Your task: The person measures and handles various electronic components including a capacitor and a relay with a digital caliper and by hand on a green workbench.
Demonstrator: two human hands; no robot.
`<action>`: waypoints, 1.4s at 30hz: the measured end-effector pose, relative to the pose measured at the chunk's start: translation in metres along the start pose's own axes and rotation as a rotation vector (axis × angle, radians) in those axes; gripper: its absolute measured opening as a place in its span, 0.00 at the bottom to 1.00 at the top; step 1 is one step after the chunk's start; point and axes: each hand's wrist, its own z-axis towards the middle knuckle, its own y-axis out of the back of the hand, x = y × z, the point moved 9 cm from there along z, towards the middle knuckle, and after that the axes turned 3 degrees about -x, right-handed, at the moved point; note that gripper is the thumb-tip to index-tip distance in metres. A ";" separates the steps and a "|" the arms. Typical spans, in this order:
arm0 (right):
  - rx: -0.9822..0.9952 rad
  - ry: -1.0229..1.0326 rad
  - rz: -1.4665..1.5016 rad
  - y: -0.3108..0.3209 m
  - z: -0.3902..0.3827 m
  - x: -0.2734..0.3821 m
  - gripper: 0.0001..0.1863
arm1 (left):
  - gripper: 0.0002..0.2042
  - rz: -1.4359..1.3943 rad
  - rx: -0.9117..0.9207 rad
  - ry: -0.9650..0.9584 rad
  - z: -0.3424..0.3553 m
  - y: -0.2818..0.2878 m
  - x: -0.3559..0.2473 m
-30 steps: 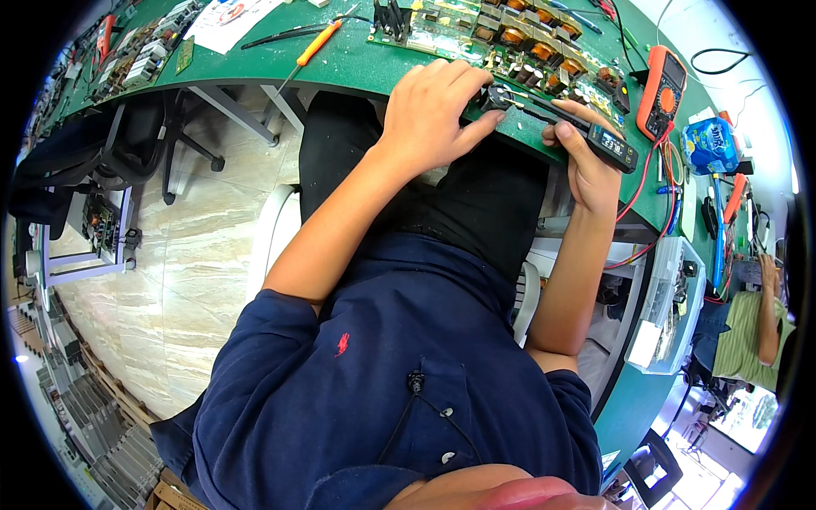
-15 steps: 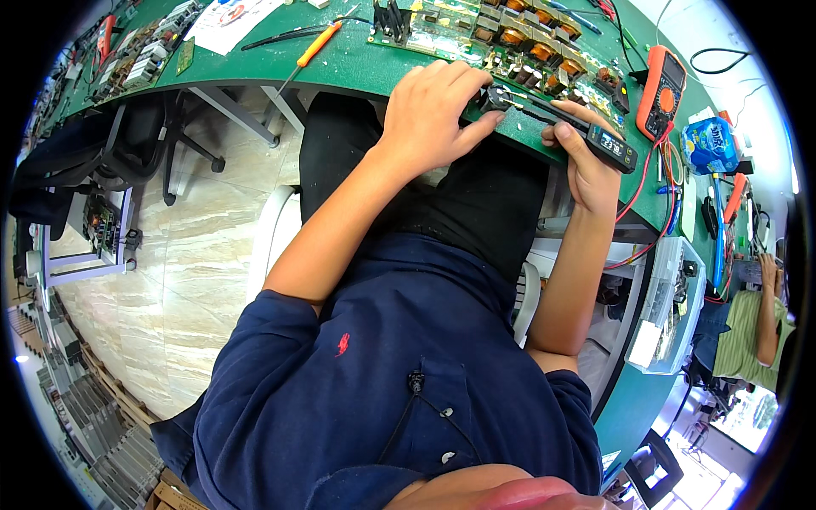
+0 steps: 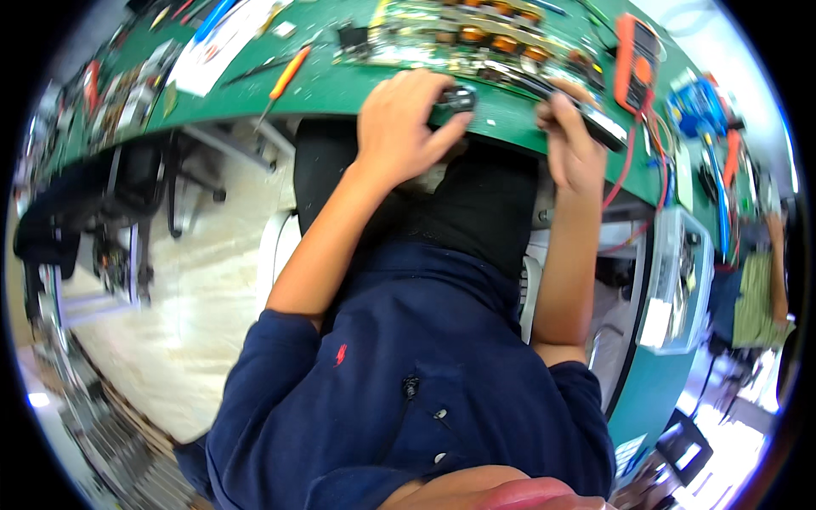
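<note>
Tabletop: green, speckled with pale crumbs, its near edge curving across the view; bare part of the tabletop (image 3: 336, 100) to the left of the hands.
Beyond the hands: a long circuit board (image 3: 476, 51) crowded with parts, directly past the fingers; the slim tool crosses its near edge in view.
Left of the board: an orange-handled screwdriver (image 3: 290, 73), a thin dark tool (image 3: 253, 71) near it, then a white paper sheet (image 3: 208, 64).
Right of the board: an orange-red multimeter (image 3: 634, 64), with a red cable (image 3: 619, 180) hanging in a loop past the edge; farther right, a blue packet (image 3: 693, 106).
Lower right: a clear lidless-looking box (image 3: 702, 272) with small items; beyond it, another person in a green top (image 3: 755, 297).
Left hand: the left hand (image 3: 406, 126) pinches a black component (image 3: 460, 99) between thumb and fingers, above the tabletop's near edge.
Right hand: the right hand (image 3: 571, 136) grips the slim tool (image 3: 605, 129), near the board's right portion.
Direction: the tool's long axis slants from lower right to upper left, thin end up-left; the component is stubby, its facing too blurred to tell.
Materials: component dark, rounded, slightly glossy; tool dark, straight, smooth-looking; coils on the board copper-coloured and ring-like.
</note>
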 end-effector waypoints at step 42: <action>0.040 -0.173 -0.213 -0.027 0.000 -0.005 0.15 | 0.13 0.486 0.661 -0.099 0.173 -0.023 0.117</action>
